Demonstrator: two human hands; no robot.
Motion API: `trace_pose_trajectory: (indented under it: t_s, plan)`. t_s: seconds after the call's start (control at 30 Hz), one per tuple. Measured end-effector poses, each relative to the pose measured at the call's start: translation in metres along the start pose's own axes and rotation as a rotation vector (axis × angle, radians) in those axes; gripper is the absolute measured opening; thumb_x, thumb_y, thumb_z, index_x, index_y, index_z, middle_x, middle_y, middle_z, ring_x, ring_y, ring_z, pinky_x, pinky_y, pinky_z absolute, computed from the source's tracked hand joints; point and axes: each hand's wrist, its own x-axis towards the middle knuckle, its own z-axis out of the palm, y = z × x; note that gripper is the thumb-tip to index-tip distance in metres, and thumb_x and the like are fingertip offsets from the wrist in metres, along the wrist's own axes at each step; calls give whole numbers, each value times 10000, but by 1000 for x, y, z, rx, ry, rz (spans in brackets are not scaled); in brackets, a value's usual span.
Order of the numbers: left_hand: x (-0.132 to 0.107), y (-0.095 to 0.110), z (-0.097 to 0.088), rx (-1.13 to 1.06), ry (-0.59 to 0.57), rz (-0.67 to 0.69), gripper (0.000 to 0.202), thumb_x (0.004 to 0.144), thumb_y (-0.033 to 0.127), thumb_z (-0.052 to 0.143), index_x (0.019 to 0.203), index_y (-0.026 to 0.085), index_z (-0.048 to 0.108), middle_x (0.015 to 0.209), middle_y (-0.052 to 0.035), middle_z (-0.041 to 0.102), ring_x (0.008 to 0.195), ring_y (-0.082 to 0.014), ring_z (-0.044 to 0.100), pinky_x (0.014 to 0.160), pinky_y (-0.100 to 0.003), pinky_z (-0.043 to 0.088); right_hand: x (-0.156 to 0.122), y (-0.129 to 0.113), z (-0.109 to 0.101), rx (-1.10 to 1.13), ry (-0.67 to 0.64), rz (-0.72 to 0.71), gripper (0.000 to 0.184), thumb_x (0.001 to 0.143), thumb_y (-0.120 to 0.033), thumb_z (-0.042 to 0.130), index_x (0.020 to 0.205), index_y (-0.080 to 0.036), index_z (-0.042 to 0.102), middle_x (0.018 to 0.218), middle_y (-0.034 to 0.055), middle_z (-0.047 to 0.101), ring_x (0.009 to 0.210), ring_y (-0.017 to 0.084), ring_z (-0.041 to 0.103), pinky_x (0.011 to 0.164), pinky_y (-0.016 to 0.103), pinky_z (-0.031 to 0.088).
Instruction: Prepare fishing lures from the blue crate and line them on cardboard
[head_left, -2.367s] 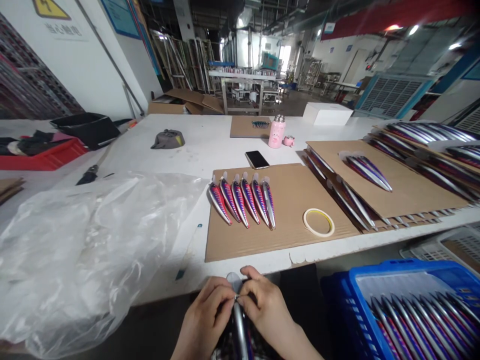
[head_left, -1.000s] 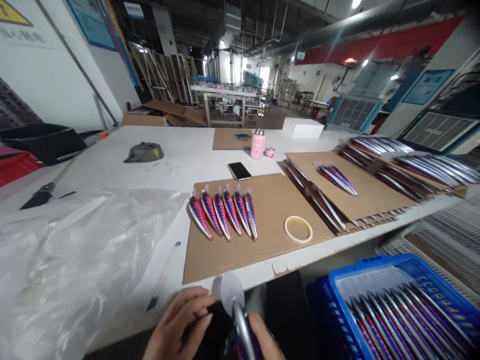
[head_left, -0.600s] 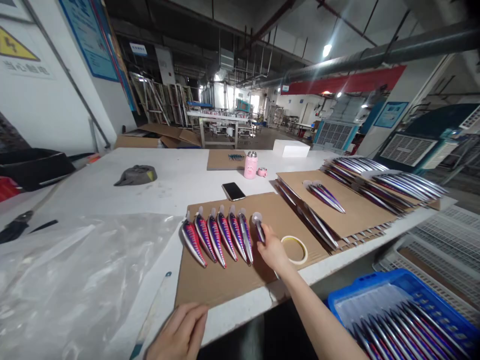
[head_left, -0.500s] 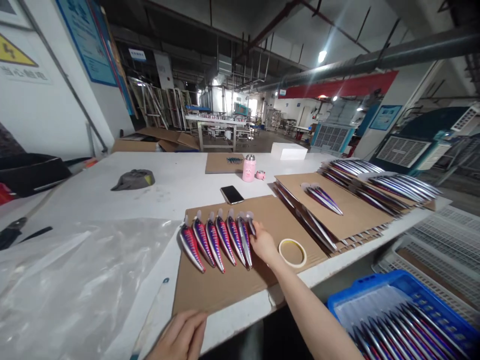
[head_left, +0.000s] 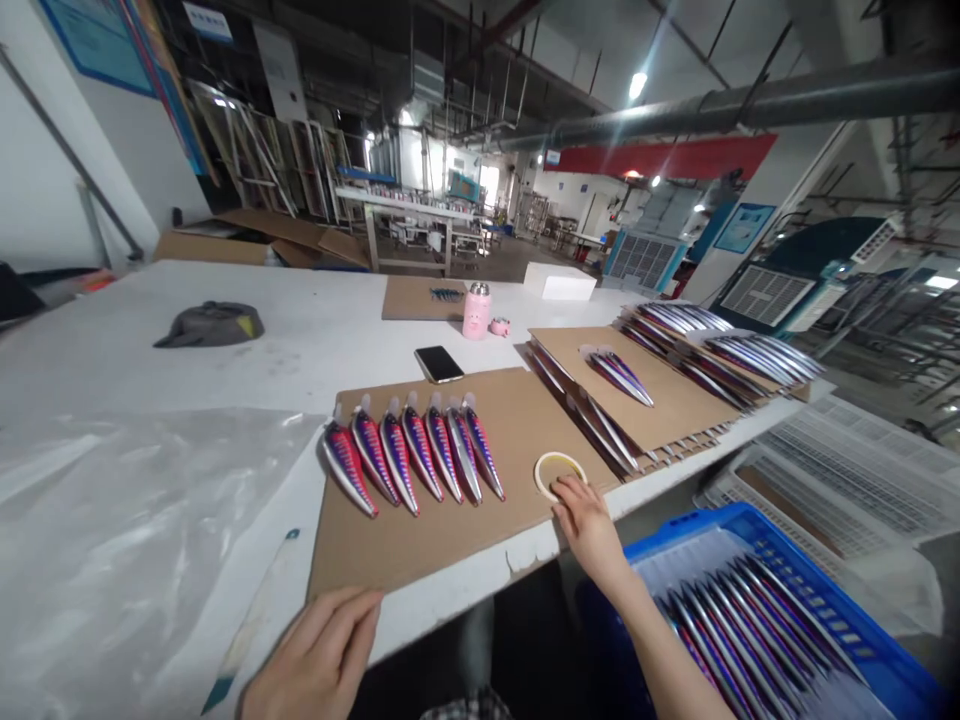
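Head view: thin yellowish tape ring, flat against right hand.

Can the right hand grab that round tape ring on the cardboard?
Probably yes. The right hand has its fingertips right at the tape ring on the cardboard sheet, and nothing lies between them.

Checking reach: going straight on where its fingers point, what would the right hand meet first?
Probably the tape roll, just ahead of the right hand on the cardboard; whether they touch is unclear.
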Motion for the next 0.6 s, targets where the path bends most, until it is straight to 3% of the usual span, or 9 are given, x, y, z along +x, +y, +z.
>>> trace_pose_trajectory:
  t_s: [0.07, 0.17, 0.23, 0.3, 0.37, 0.43, 0.5, 0.6]
  plan:
    - [0, 3, -1, 23, -32, -45, 292, 962, 426, 392, 932, 268, 636, 935, 22, 662, 805, -157, 651, 720, -260, 469, -9, -2, -6, -6, 0, 28, 234, 902, -176, 425, 921, -173, 658, 1032, 119, 672, 984, 281, 596, 962, 500, 365]
    - [-7, 16, -7, -131, -80, -161, 234, 947, 383, 435, 958, 246, 624, 966, -6, 639, 856, -177, 634, 750, -277, 475, -30, -29, -14, 13, -31, 85, 216, 914, -173, 444, 875, -184, 656, 923, 79, 693, 884, 249, 624, 1017, 518, 293]
    - [-16, 36, -12, -338, -71, -246, 233, 937, 343, 472, 1103, 227, 587, 1048, -38, 607, 929, -192, 613, 839, -308, 478, -49, -59, -20, 94, -93, 112, 168, 910, -198, 489, 926, -206, 656, 927, 43, 700, 883, 216, 630, 1032, 445, 312]
    - [-21, 61, -17, -515, -94, -324, 352, 933, 313, 499, 1279, 249, 496, 1169, -55, 542, 937, -181, 602, 805, -300, 508, -68, -93, -25, 299, -188, 153, 148, 897, -208, 525, 951, -221, 661, 941, 20, 699, 904, 187, 625, 939, 321, 409]
    - [-21, 85, -19, -655, -163, -276, 425, 932, 266, 502, 1351, 253, 428, 1247, -71, 482, 1016, -184, 567, 818, -294, 519, -81, -122, -27, 538, -295, 213, 137, 878, -196, 555, 943, -217, 673, 900, 6, 694, 851, 164, 625, 807, 246, 451]
    - [-17, 101, -19, -682, -204, -193, 394, 926, 204, 512, 1314, 243, 465, 1228, -62, 495, 1057, -174, 540, 875, -286, 492, -91, -140, -26, 695, -369, 268, 126, 864, -191, 580, 936, -206, 682, 832, -9, 678, 756, 140, 613, 717, 213, 445]
    - [-13, 107, -16, -661, -200, -153, 262, 913, 153, 532, 1163, 228, 565, 1140, -40, 539, 1049, -154, 538, 916, -265, 454, -98, -148, -24, 752, -398, 304, 108, 859, -189, 594, 915, -196, 686, 764, -22, 649, 683, 121, 580, 667, 199, 423]
    - [-10, 108, -13, -649, -186, -163, 106, 898, 116, 560, 927, 209, 604, 988, -11, 571, 930, -118, 567, 843, -217, 459, -105, -147, -22, 754, -409, 326, 94, 857, -183, 602, 895, -188, 688, 720, -29, 614, 651, 111, 549, 643, 193, 402]
